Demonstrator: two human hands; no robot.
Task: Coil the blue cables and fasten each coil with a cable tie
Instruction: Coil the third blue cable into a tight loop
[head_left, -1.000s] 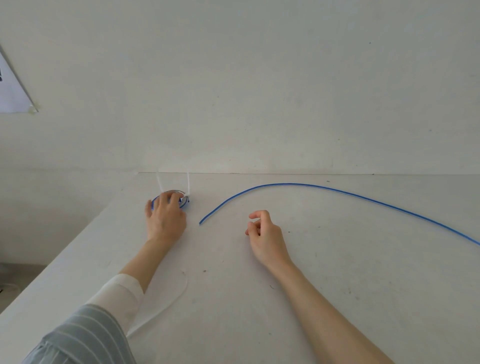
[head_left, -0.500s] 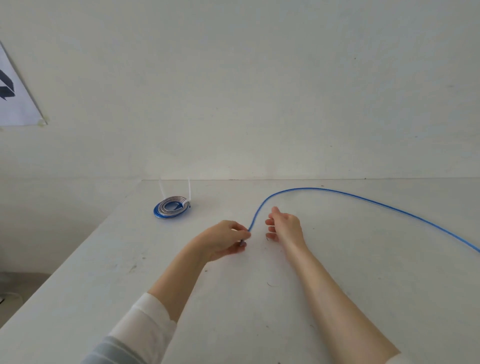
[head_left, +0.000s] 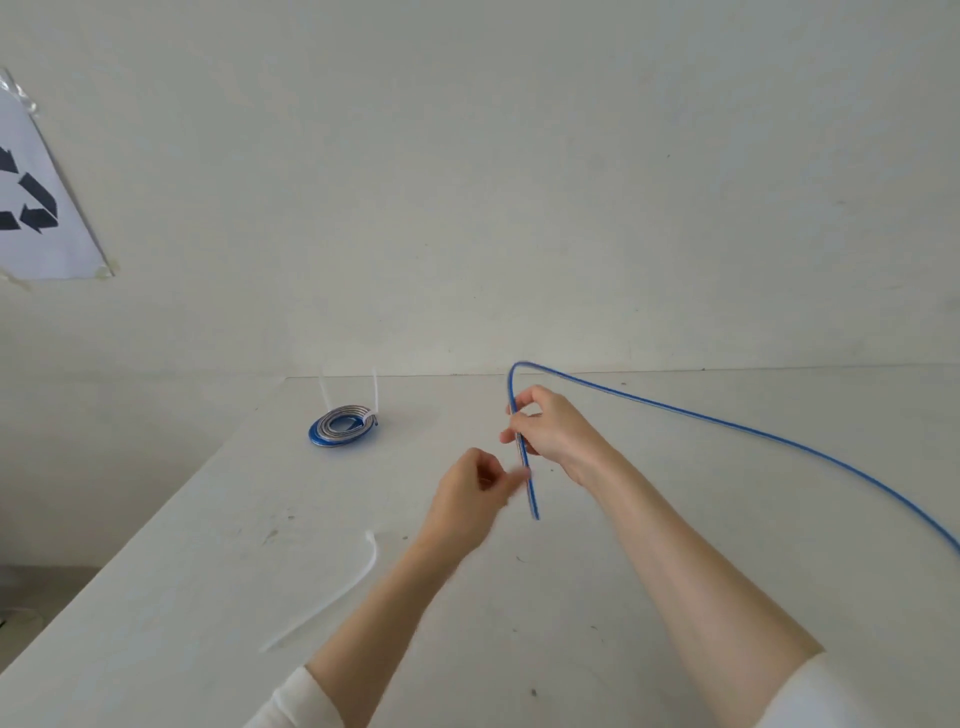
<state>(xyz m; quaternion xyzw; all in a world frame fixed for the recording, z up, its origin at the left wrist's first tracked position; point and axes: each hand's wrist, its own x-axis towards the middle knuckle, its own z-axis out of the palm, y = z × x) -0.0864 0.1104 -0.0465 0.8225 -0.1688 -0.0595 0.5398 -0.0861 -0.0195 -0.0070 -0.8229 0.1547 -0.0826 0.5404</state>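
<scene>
A long blue cable (head_left: 753, 434) runs from the right edge across the white table (head_left: 649, 597), bends sharply near the back edge and drops to a free end in front of me. My right hand (head_left: 558, 431) pinches this cable just below the bend. My left hand (head_left: 475, 501) is blurred, just left of the cable's free end; whether it touches the cable I cannot tell. A finished blue coil (head_left: 340, 431) bound with a white cable tie lies at the back left. A loose white cable tie (head_left: 332, 597) lies on the table near my left forearm.
The table meets a pale wall at the back, and its left edge runs diagonally down to the lower left. A paper sign (head_left: 31, 208) with dark arrows is taped to the wall at far left.
My left hand left the finished coil and came to the loose cable's end. My right hand lifted the cable's end section off the table, which bent it into a sharp loop.
</scene>
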